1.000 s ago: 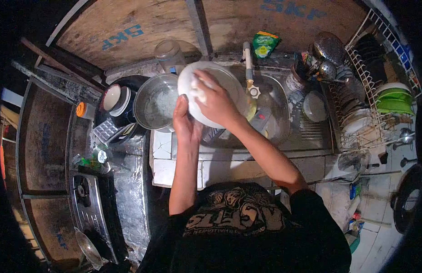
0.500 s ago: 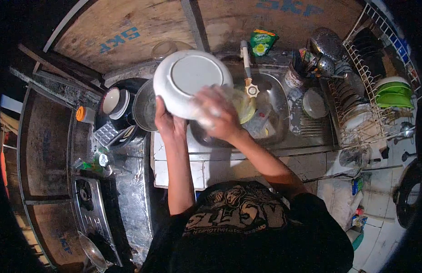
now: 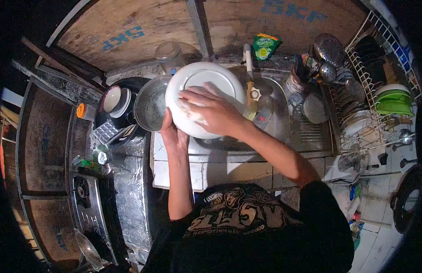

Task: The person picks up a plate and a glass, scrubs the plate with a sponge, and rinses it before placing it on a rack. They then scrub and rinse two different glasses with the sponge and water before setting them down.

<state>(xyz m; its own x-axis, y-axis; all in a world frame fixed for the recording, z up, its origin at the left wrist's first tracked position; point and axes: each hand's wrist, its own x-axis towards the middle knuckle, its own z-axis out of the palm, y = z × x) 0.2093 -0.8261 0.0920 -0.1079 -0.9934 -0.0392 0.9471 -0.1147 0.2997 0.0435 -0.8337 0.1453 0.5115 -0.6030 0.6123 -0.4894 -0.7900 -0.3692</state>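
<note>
A large white bowl [image 3: 233, 91] is held bottom up above the left part of the sink [image 3: 279, 132]. My left hand [image 3: 175, 136] grips its near left rim, thumb up along the side. Across the bowl's underside lies my right hand [image 3: 213, 111], fingers bent over something pale and foamy pressed against the surface; its kind is mostly hidden by the palm. Just left of the bowl stands a grey metal pot [image 3: 149, 107] with cloudy liquid in it. Behind the bowl's right edge, the tap [image 3: 249, 68] reaches over the sink.
A black basin [image 3: 102, 129] with dishes stands at the left, above a gas stove [image 3: 86, 193]. A green soap pouch [image 3: 267, 47] leans at the back wall. Right of the sink are a utensil holder [image 3: 295, 84], a clear bowl [image 3: 314, 109] and a dish rack [image 3: 374, 125].
The bowl has shifted slightly right and downward in view. My right hand has slid leftward across its underside. My left hand keeps its grip on the rim.
</note>
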